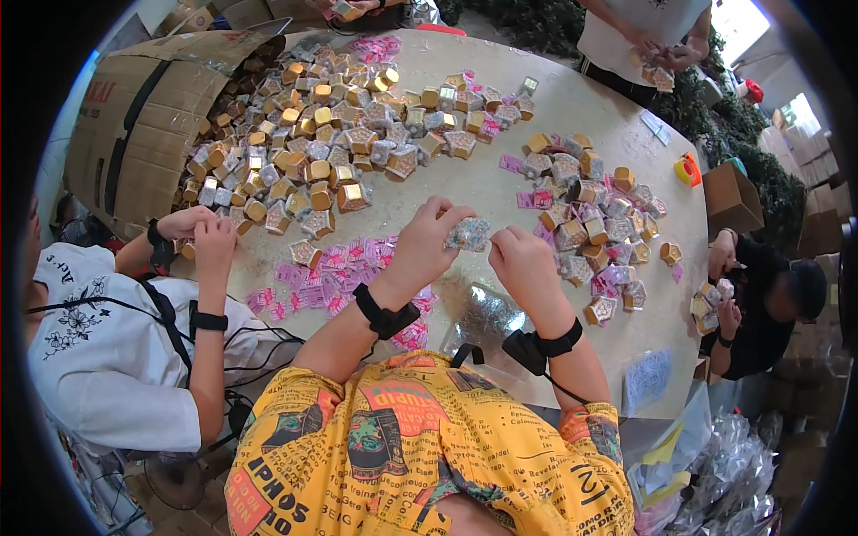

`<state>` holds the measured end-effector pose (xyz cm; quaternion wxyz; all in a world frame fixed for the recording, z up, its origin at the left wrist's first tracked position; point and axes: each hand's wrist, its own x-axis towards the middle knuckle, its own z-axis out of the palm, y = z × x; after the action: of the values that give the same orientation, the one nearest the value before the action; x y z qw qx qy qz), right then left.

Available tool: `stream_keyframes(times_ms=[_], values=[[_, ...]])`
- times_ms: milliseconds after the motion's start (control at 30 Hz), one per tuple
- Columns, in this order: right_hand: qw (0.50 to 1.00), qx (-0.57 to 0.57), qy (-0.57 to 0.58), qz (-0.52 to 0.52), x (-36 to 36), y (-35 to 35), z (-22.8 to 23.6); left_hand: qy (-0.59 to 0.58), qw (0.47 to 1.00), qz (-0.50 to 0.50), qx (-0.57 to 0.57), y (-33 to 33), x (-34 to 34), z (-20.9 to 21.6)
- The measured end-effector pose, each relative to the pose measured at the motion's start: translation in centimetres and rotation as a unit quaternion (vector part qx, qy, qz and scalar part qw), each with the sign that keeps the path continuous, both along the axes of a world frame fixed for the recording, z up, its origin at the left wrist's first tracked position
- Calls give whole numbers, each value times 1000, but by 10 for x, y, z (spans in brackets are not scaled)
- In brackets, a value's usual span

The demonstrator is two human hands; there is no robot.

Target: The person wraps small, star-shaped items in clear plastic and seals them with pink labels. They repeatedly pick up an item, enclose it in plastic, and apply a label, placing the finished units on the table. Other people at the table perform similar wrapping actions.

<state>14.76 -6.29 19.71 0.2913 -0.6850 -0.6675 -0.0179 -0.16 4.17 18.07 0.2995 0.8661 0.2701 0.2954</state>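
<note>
My left hand (425, 243) is closed around a small glittery ornament (468, 235), silvery with bluish specks, held above the table. Just to its right, the thumb and fingers of my right hand (525, 266) are pinched together. Whatever they grip is too small to make out. Below my left hand lies a heap of pink printed tags (332, 275). A shiny clear plastic sheet or bag (487, 320) rests under my right wrist. Many gold-sided, house-shaped ornaments (361, 140) spread across the far left, and another pile (593, 217), mixed with pink tags, sits to the right.
A large cardboard box (147, 125) lies open toward the ornaments on the pale table (483, 174). Co-workers sit left and right, and others stand across the table, handling ornaments. An orange tape roll (687, 170) and a bag of clear strands (648, 380) lie along the right edge.
</note>
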Motion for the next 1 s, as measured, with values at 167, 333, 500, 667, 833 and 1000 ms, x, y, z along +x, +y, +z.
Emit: stream_keyframes(times_ms=[167,333,500,667,833,1000], values=[[999,-19,46,-16,0,-1,-2,5,1000,-2,-4,-7,2,-3],[981,-12,191,25,9,-3,-8,7,1000,-12,6,-4,1,-7],[848,-190,495,8,31,-11,-8,13,996,-35,-80,-3,-1,-7],[798,-174,577,10,27,-15,-27,12,994,-52,-98,-8,2,-9],[783,-163,601,-5,18,-16,-45,42,996,-53,-55,-5,4,-12],[793,-109,599,-20,17,-18,-58,45,996,-64,-41,-6,5,-20]])
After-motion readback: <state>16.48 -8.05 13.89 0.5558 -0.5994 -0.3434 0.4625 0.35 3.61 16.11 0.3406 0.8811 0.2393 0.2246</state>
